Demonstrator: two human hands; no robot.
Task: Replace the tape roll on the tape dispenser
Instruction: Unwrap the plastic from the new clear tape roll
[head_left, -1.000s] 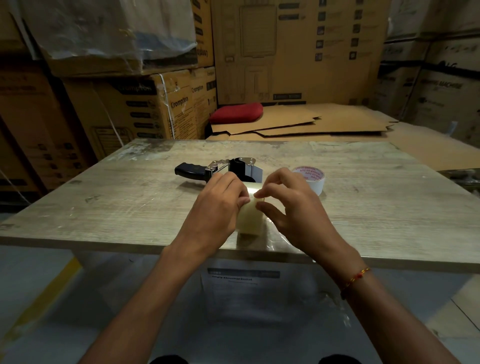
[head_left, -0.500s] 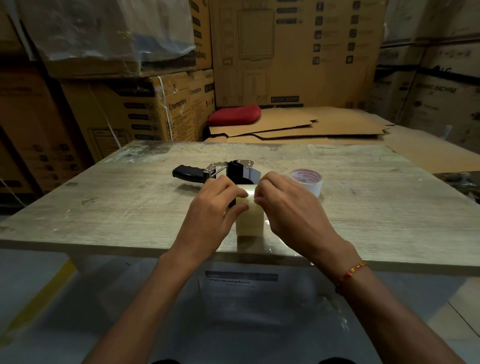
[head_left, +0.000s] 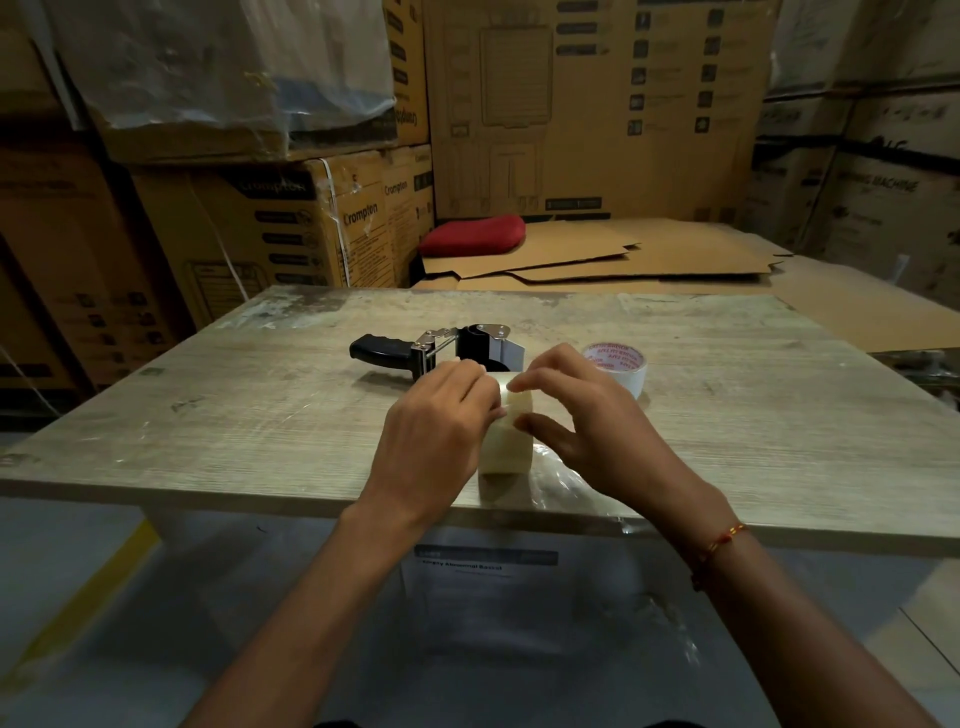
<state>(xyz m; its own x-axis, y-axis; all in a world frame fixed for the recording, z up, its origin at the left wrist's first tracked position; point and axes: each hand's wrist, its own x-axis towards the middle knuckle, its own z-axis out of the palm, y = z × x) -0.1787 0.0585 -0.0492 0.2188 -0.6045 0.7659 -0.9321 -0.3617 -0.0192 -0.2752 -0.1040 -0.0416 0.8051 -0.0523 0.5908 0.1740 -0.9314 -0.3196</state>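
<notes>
In the head view, the left hand (head_left: 441, 415) and right hand (head_left: 582, 415) both pinch a pale, translucent tape roll (head_left: 506, 441) standing on edge near the grey wooden tabletop's (head_left: 234, 415) front edge, probably picking for its loose end. Just beyond lies the black-handled metal tape dispenser (head_left: 441, 348), apparently unloaded; loading and threading remain. A white red-printed tape roll (head_left: 615, 364) lies far right, clear of the work.

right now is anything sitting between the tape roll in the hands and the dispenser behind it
Nothing visible does. The tape roll stands on edge between the left hand and right hand, and the tape dispenser lies just behind it. The other roll sits off to the right.
</notes>
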